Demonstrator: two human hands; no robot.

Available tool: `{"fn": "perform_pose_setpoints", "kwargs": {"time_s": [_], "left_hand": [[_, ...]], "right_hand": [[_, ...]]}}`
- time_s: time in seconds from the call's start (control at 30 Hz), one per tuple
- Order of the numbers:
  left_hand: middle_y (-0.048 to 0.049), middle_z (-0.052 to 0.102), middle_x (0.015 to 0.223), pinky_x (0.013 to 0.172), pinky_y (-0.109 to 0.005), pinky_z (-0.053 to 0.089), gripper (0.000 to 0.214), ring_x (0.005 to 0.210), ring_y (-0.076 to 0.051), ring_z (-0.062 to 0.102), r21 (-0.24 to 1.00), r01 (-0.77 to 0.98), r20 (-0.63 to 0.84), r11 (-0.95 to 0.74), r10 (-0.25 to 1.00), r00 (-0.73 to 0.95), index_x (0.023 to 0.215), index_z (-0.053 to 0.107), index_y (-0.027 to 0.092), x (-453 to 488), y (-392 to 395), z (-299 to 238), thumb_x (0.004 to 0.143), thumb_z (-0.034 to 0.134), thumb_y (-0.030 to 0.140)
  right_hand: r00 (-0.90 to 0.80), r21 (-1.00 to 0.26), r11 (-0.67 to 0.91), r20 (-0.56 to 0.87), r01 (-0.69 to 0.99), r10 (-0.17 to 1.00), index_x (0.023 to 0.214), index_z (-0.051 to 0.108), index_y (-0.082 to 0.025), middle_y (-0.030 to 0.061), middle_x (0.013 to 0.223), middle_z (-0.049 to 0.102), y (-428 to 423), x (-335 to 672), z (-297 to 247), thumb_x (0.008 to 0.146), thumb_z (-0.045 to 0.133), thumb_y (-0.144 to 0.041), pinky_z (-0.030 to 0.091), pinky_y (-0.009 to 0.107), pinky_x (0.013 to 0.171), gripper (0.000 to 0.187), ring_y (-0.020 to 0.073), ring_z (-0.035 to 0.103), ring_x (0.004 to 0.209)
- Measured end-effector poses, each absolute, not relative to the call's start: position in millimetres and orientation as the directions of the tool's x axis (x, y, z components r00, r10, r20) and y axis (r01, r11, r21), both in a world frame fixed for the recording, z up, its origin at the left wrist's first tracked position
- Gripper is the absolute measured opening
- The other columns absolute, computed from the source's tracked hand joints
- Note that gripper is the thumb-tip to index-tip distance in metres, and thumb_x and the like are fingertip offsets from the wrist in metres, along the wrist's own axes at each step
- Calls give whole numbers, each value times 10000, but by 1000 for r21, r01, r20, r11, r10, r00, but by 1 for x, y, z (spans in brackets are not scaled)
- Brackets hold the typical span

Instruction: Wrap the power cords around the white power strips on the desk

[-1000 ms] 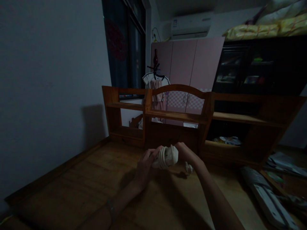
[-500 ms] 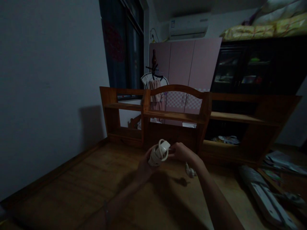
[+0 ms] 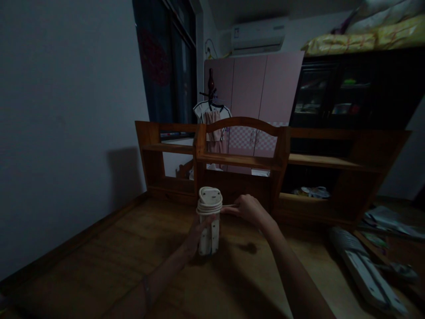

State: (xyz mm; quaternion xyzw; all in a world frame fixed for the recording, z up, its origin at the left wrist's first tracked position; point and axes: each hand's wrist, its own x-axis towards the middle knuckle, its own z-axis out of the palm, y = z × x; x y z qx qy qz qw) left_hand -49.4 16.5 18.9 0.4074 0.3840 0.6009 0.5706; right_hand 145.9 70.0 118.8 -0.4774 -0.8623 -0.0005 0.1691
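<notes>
A white power strip [image 3: 210, 237] stands nearly upright above the wooden surface, its broad face with small dark spots turned to me. Several turns of its white cord [image 3: 210, 207] wrap round the upper part. My left hand [image 3: 196, 235] is closed round the strip's middle, just under the coils. To the right, my right hand [image 3: 247, 208] pinches a short taut stretch of the cord that leads off the coils. The cord's plug does not show.
A second power strip [image 3: 368, 279] with its cord wound round one end lies at the right. Across the back of the wooden surface [image 3: 126, 252] runs a wooden shelf unit [image 3: 239, 164]. A white wall [image 3: 66, 133] borders the left side.
The power strip has turned from end-on to upright with its long face showing, slightly further left. The plug that dangled below my right hand is out of sight.
</notes>
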Motion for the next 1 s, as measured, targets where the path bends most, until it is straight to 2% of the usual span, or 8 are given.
{"fn": "perform_pose_setpoints", "kwargs": {"time_s": [0.1, 0.27, 0.37, 0.47, 0.57, 0.73, 0.9, 1.0], "left_hand": [[-86, 684, 817, 613, -307, 520, 438, 659, -195, 656, 895, -447, 6, 17, 999, 50, 983, 626, 124, -48, 16, 21, 737, 651, 486], [-79, 665, 719, 568, -284, 517, 464, 585, -166, 633, 824, -539, -76, 175, 977, 202, 895, 634, 111, -52, 16, 29, 778, 565, 555], [-59, 642, 675, 547, -274, 512, 510, 572, -158, 620, 791, -571, -71, 220, 960, 271, 888, 626, 122, -55, 15, 35, 787, 514, 609], [-35, 621, 663, 521, -246, 501, 486, 553, -136, 602, 760, -621, -25, 190, 964, 264, 882, 620, 142, -57, 12, 42, 791, 511, 607], [-31, 626, 693, 517, -237, 502, 459, 569, -128, 600, 742, -652, 5, 157, 971, 239, 902, 623, 147, -56, 11, 44, 803, 518, 583], [-42, 654, 804, 536, -275, 534, 436, 660, -157, 634, 747, -645, -31, 159, 978, 206, 948, 625, 148, -55, 14, 37, 803, 543, 551], [-55, 649, 721, 503, -263, 520, 522, 570, -146, 618, 793, -580, -73, 185, 975, 211, 917, 634, 111, -51, 17, 31, 789, 530, 606], [-58, 657, 716, 484, -252, 512, 507, 551, -147, 622, 820, -553, -99, 150, 988, 121, 887, 630, 111, -47, 16, 32, 769, 567, 600]], "right_hand": [[-472, -145, 527, 294, 838, 831, 643, 699, -174, 165, 676, 670, 69, 145, 120, 740, 336, -825, 288, 261, 487, 751, 221, 632, 636], [-456, -190, 520, 297, 833, 839, 602, 681, -166, 134, 625, 649, 65, 144, 123, 727, 394, -815, 284, 259, 487, 721, 189, 595, 576], [-514, -331, 555, 209, 763, 832, 594, 675, -154, 73, 558, 612, 64, 146, 124, 779, 420, -754, 297, 240, 483, 677, 139, 537, 512], [-618, -482, 588, 115, 650, 778, 663, 697, -139, 22, 534, 578, 66, 151, 125, 838, 436, -659, 296, 219, 469, 607, 104, 474, 482], [-655, -531, 613, 137, 584, 743, 727, 706, -140, 5, 581, 593, 70, 158, 128, 851, 488, -555, 315, 206, 492, 485, 100, 472, 523], [-632, -517, 637, 219, 571, 744, 818, 708, -170, 8, 691, 641, 68, 173, 140, 840, 536, -389, 359, 204, 560, 280, 127, 547, 642], [-588, -430, 634, 255, 643, 768, 798, 708, -188, 16, 660, 640, 55, 174, 150, 827, 557, -312, 338, 218, 536, 197, 135, 553, 611], [-549, -367, 617, 280, 696, 787, 781, 704, -196, 37, 689, 653, 44, 169, 154, 825, 574, -318, 330, 226, 531, 184, 141, 562, 609]]}}
